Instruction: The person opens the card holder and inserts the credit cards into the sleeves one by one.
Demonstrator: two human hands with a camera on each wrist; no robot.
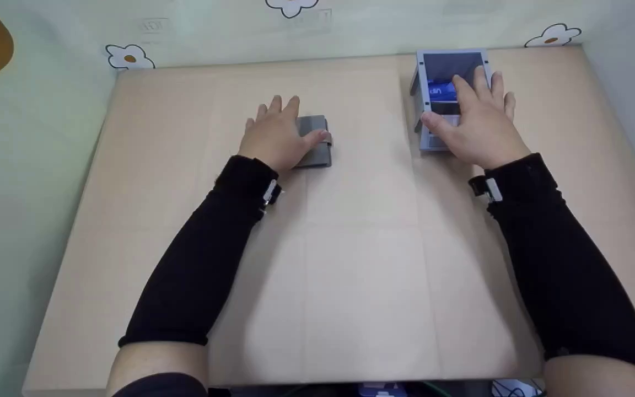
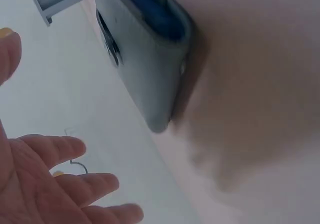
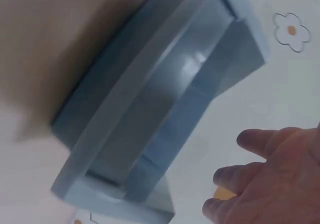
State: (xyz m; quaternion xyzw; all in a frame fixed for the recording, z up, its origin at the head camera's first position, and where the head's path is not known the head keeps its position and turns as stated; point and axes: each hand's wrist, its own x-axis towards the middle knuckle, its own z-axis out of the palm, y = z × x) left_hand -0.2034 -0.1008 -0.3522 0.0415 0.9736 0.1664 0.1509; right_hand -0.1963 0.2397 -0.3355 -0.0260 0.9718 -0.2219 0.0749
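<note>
A grey folding case with a closing strap [image 1: 315, 158], like a wallet or small notebook, lies on the table left of centre. My left hand [image 1: 275, 134] is spread over its left side, fingers extended. In the left wrist view, the case [image 2: 137, 54] shows blue inside its edge, and the fingers of the left hand [image 2: 35, 184] are apart from it. At the back right stands a grey open-topped box [image 1: 421, 82]. Inside lies a blue packet [image 1: 439, 91] with white lettering. My right hand [image 1: 483, 129] hovers over the box's right side with fingers spread, holding nothing, partly hiding the contents.
The beige-covered table [image 1: 361, 264] has its back edge against a pale wall covering [image 1: 213, 33] with flower prints. Walls also rise on the left and right. Cables [image 1: 510, 389] and a blue item [image 1: 382, 389] show below the table's front edge.
</note>
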